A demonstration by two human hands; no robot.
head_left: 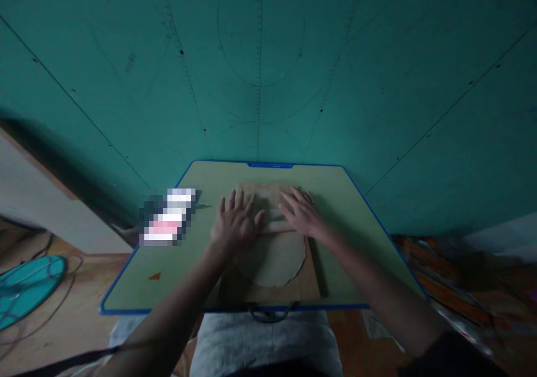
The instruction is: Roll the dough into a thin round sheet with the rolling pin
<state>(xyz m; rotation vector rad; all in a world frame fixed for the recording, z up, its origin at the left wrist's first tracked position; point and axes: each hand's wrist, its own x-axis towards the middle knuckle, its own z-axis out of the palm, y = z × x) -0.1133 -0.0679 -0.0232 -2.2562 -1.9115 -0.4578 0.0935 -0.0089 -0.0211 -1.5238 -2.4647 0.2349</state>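
Observation:
On a wooden board [312, 287] lies a thin, round sheet of pale dough [274, 262] with a slightly ragged edge. Across its far part runs a pale rolling pin [277, 227], mostly covered by my hands. My left hand [235, 223] rests flat over the pin's left end, fingers spread and pointing away from me. Over the right end lies my right hand [300, 212], its fingers stretched out forward and to the left. Neither hand is wrapped around the pin. The dough beneath and beyond the hands is partly hidden.
The board rests on a small pale folding table [348, 209] with a blue rim. A blurred phone-like item [170, 217] and a small orange scrap [155, 276] are on its left side. A green wall [260, 86] stands behind; a turquoise round object [31, 287] lies at left.

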